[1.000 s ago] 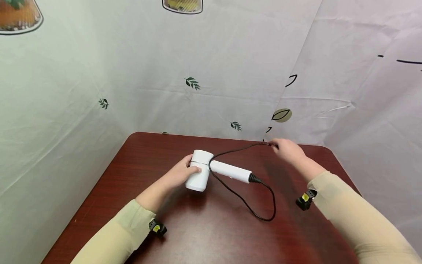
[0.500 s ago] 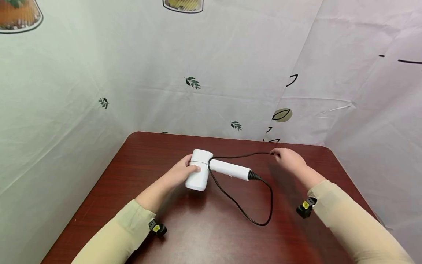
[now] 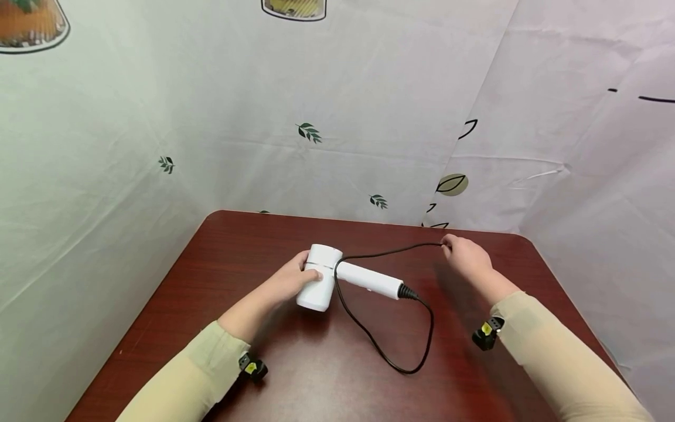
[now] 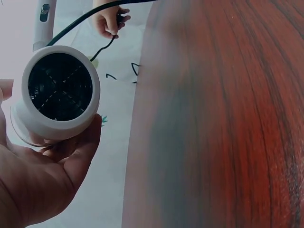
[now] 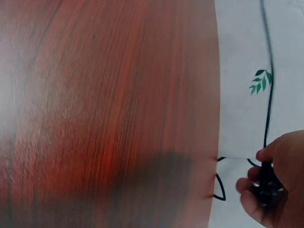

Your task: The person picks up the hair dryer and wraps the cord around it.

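Observation:
My left hand (image 3: 289, 280) grips a white hair dryer (image 3: 314, 299) by its barrel, thumb on the near side. The dryer's handle (image 3: 369, 279) points right and slightly down. In the left wrist view, the round dark grille (image 4: 61, 88) at one end of the barrel faces the camera. A black cord (image 3: 379, 255) leaves the handle, loops low, crosses the neck of the dryer and runs to my right hand (image 3: 468, 258). That hand pinches the cord between thumb and fingers. Within the curled fingers, the right wrist view shows a black piece (image 5: 269, 187), probably the plug.
Beneath both hands lies a reddish-brown wooden table (image 3: 253, 246) with rounded far corners. White sheeting (image 3: 369, 88) printed with leaves stands behind it and along both sides. A small black camera sits at each wrist.
My right hand has come down from near the table's far edge and a little right. The cord loop hangs lower and has shifted left. My left hand keeps its hold, the dryer slightly lower.

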Action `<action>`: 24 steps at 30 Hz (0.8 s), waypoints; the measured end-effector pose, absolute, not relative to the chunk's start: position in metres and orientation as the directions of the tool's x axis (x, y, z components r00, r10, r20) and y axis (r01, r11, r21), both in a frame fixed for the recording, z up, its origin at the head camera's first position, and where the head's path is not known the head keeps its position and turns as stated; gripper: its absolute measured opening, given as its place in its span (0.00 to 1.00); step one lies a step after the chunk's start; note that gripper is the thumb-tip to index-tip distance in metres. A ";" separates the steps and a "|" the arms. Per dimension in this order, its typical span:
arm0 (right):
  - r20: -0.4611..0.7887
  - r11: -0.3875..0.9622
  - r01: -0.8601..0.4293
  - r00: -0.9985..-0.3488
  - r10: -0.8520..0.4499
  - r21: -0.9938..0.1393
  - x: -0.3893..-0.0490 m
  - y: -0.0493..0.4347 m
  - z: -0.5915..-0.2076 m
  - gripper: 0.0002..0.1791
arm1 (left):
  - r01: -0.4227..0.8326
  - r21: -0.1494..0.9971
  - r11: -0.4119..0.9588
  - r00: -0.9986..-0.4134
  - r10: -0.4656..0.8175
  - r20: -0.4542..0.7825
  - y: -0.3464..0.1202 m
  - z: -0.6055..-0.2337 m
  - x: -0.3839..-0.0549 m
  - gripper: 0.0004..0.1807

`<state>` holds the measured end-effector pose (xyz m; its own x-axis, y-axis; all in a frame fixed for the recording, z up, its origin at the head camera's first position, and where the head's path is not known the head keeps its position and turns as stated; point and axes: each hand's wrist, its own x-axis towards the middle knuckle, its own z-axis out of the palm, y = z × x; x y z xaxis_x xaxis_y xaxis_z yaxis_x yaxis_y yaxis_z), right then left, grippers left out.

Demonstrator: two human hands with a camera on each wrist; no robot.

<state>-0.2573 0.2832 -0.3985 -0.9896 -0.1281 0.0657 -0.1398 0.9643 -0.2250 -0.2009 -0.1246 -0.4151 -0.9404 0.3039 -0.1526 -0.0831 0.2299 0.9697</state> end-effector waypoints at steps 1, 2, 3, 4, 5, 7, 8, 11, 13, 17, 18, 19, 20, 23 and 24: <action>0.077 0.965 -0.136 -0.990 -0.121 -0.226 -0.257 0.283 -0.399 0.12 | -0.084 0.970 0.229 -0.939 0.307 -0.154 -0.124 -0.414 -0.200 0.36; 0.086 0.965 -0.132 -0.990 -0.116 -0.226 -0.257 0.284 -0.399 0.12 | -0.084 0.969 0.232 -0.939 0.306 -0.155 -0.123 -0.414 -0.200 0.37; 0.087 0.965 -0.128 -0.990 -0.110 -0.229 -0.257 0.283 -0.399 0.11 | -0.083 0.968 0.235 -0.940 0.304 -0.154 -0.123 -0.413 -0.199 0.37; 0.087 0.965 -0.125 -0.990 -0.107 -0.231 -0.257 0.283 -0.399 0.11 | -0.082 0.967 0.239 -0.941 0.302 -0.154 -0.123 -0.413 -0.199 0.37; 0.089 0.966 -0.121 -0.991 -0.103 -0.229 -0.257 0.283 -0.400 0.11 | -0.080 0.967 0.242 -0.942 0.300 -0.153 -0.122 -0.414 -0.199 0.37; 0.083 0.968 -0.107 -0.992 -0.090 -0.228 -0.258 0.284 -0.400 0.11 | -0.080 0.967 0.242 -0.943 0.296 -0.153 -0.122 -0.414 -0.199 0.37; 0.077 0.969 -0.098 -0.994 -0.082 -0.228 -0.258 0.285 -0.400 0.11 | -0.079 0.967 0.243 -0.943 0.296 -0.152 -0.122 -0.414 -0.199 0.37; 0.068 0.972 -0.071 -0.996 -0.057 -0.225 -0.260 0.289 -0.401 0.12 | -0.076 0.967 0.245 -0.944 0.295 -0.149 -0.122 -0.415 -0.199 0.37; 0.063 0.973 -0.053 -0.997 -0.039 -0.224 -0.261 0.292 -0.402 0.12 | -0.078 0.966 0.246 -0.944 0.294 -0.151 -0.123 -0.415 -0.198 0.37; 0.047 0.974 -0.023 -0.999 -0.013 -0.224 -0.262 0.298 -0.403 0.11 | -0.085 0.966 0.243 -0.945 0.289 -0.155 -0.124 -0.416 -0.198 0.37; 0.042 0.974 -0.016 -0.999 -0.007 -0.224 -0.262 0.299 -0.403 0.11 | -0.088 0.967 0.238 -0.945 0.286 -0.157 -0.124 -0.416 -0.198 0.37; 0.035 0.974 -0.009 -0.999 -0.002 -0.225 -0.261 0.300 -0.404 0.11 | -0.091 0.968 0.233 -0.946 0.284 -0.157 -0.124 -0.416 -0.198 0.37; 0.028 0.974 -0.004 -1.000 0.003 -0.227 -0.261 0.301 -0.404 0.11 | -0.089 0.970 0.228 -0.947 0.284 -0.153 -0.124 -0.416 -0.198 0.37; 0.018 0.974 0.011 -1.000 0.015 -0.225 -0.261 0.305 -0.406 0.11 | -0.085 0.973 0.215 -0.949 0.280 -0.145 -0.126 -0.416 -0.199 0.37; 0.013 0.974 0.017 -1.000 0.020 -0.225 -0.261 0.306 -0.407 0.11 | -0.083 0.974 0.211 -0.950 0.280 -0.142 -0.126 -0.416 -0.199 0.37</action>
